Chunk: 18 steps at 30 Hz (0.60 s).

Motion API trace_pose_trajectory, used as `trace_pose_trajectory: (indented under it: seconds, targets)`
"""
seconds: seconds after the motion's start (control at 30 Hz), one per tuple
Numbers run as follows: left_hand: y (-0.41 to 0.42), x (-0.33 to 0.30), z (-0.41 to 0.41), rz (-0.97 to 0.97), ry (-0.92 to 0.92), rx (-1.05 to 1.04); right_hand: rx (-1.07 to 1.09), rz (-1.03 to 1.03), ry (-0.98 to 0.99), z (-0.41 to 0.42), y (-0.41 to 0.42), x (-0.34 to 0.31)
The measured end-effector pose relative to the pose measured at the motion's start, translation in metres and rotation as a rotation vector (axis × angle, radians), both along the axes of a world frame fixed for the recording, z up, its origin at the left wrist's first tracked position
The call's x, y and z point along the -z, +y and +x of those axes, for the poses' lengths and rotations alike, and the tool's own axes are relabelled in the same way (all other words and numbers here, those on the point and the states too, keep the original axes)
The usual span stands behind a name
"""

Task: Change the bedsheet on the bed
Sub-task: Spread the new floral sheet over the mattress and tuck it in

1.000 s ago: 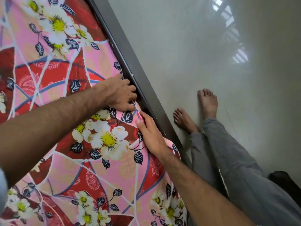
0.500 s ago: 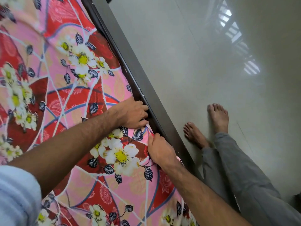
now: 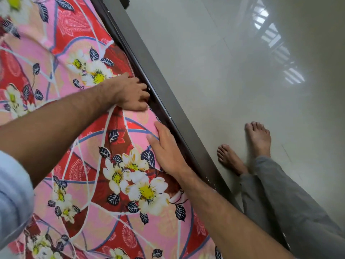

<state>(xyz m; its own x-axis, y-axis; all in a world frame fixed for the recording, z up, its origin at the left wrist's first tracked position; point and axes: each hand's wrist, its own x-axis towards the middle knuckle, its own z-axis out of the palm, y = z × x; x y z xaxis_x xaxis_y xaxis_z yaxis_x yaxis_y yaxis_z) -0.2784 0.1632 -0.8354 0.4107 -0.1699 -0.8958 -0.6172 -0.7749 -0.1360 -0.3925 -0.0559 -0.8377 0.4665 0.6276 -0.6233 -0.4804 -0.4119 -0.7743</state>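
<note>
Both hands work the bed's right-side edge, where the floral bedsheet [image 3: 104, 165] meets the dark bed frame [image 3: 168, 86]. One bedsheet is in view, spread flat over the bed and covering it as far as the picture shows; one frame rail runs diagonally from the top edge of the view down to the lower right, and the bedsheet's edge lies along that same line. The left hand [image 3: 130, 94], farther up the rail, has its fingers curled over the bedsheet's edge and down into the gap beside the frame; whether it pinches cloth there is hidden. The right hand [image 3: 166, 148], nearer the person, lies flat with fingers straight, its outer edge pressing the cloth against the rail and holding nothing. Tucking seems to be the step in hand, and the untucked edge likely continues along the rail beyond the left hand. Two bare feet [image 3: 242, 146] stand on the floor [image 3: 205, 43] just beside the frame.
</note>
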Motion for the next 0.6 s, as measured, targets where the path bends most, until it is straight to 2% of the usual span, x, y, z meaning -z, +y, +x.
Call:
trace_pose_trajectory:
  seconds: [0.13,0.33,0.43,0.5,0.6]
  targets:
    - [-0.004,0.005,0.008,0.046,0.122,-0.002,-0.009,-0.070,0.032,0.015,0.030,0.030]
    - [0.002,0.015,0.002,-0.080,-0.035,-0.050,-0.051,-0.160,0.169,0.022,0.035,0.042]
    - [0.002,0.013,-0.001,-0.137,-0.114,-0.153,-0.120,-0.272,0.064,0.025,0.044,0.031]
    - [0.005,0.012,-0.003,-0.110,-0.115,-0.144,-0.206,-0.372,-0.044,0.024,0.045,0.020]
    - [0.001,0.013,-0.001,-0.086,-0.103,-0.117,-0.227,-0.367,-0.133,0.021,0.036,0.006]
